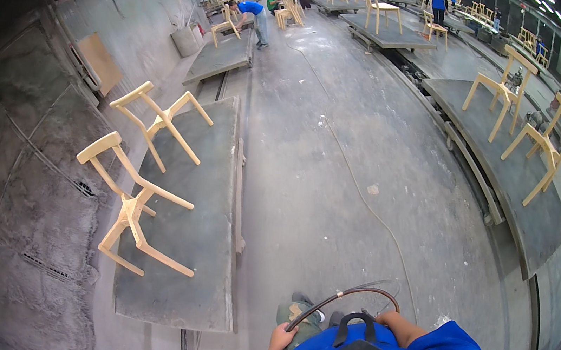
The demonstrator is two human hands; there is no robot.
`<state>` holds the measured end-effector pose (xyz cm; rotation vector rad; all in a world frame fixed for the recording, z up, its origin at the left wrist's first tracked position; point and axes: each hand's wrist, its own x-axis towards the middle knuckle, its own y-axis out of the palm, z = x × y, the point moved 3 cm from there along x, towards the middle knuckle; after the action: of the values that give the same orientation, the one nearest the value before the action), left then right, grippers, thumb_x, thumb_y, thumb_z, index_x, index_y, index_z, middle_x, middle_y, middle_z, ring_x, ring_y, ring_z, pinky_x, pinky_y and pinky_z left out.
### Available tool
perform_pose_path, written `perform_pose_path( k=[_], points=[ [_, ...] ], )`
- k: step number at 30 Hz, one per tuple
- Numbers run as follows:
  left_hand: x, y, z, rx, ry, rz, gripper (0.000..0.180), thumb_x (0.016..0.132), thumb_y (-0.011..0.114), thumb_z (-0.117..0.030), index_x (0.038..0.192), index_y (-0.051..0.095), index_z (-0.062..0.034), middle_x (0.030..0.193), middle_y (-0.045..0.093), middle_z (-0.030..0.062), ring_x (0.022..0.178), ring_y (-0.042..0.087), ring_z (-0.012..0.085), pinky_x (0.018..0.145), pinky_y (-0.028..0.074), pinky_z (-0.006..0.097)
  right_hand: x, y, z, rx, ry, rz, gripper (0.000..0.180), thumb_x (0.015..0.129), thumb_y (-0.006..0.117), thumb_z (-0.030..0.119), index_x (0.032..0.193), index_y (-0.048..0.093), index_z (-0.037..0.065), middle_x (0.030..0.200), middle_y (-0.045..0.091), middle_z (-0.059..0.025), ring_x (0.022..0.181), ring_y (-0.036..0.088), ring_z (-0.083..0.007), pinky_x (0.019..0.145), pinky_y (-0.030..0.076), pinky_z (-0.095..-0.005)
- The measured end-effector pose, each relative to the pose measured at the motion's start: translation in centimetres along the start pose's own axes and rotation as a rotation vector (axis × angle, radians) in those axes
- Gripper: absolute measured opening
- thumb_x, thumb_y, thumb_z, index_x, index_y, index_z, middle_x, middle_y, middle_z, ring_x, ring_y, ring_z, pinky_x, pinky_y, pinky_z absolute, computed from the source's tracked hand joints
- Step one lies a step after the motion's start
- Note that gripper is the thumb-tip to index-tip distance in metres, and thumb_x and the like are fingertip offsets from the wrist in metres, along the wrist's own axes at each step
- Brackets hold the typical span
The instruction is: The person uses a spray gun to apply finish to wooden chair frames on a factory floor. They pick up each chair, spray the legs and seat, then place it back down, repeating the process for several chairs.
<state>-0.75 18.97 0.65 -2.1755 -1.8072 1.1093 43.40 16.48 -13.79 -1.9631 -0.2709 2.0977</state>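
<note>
A brown hose point(352, 291) arches in front of my body. My left hand point(280, 338) is closed around its lower left end, beside my leg. At the other end the hose runs down to my right hand point(389, 319), which appears closed on it at my waist; my body partly hides those fingers. To my left, two unfinished wooden chair frames rest tilted on a low grey platform point(175, 303): the nearer chair frame point(131, 208) and the farther chair frame point(162, 117). Both hands are apart from them.
A thin cable point(369, 204) snakes along the concrete floor ahead. On the right, a long platform point(470, 133) carries wooden chairs point(547, 143). Farther off, a person in blue point(251, 8) bends over a chair point(226, 26); more people and platforms stand behind. Floor grates point(45, 266) lie left.
</note>
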Motion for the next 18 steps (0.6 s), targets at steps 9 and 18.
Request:
perform_pose_path(
  k=[9, 18],
  points=[
    [1.0, 0.1, -0.8, 0.011, 0.015, -0.012, 0.036, 0.084, 0.073, -0.044, 0.102, 0.073, -0.0127, 0.090, 0.073, 0.0153, 0.088, 0.070, 0.0328, 0.078, 0.053, 0.042, -1.6, -0.8, 0.1, 0.038, 0.043, -0.043, 0.059, 0.082, 0.062, 0.046, 0.129, 0.066, 0.010, 0.132, 0.064, -0.0140, 0.121, 0.062, -0.0298, 0.100, 0.047, -0.0447],
    [2.8, -0.2, -1.8, 0.044, 0.008, 0.040, 0.036, 0.083, 0.073, -0.045, 0.100, 0.073, -0.0128, 0.090, 0.073, 0.0136, 0.088, 0.070, 0.0318, 0.077, 0.053, 0.042, -1.7, -0.8, -0.5, 0.095, 0.043, 0.005, 0.057, 0.082, 0.063, 0.047, 0.125, 0.069, 0.011, 0.129, 0.066, -0.0142, 0.115, 0.065, -0.0302, 0.094, 0.050, -0.0442]
  ],
)
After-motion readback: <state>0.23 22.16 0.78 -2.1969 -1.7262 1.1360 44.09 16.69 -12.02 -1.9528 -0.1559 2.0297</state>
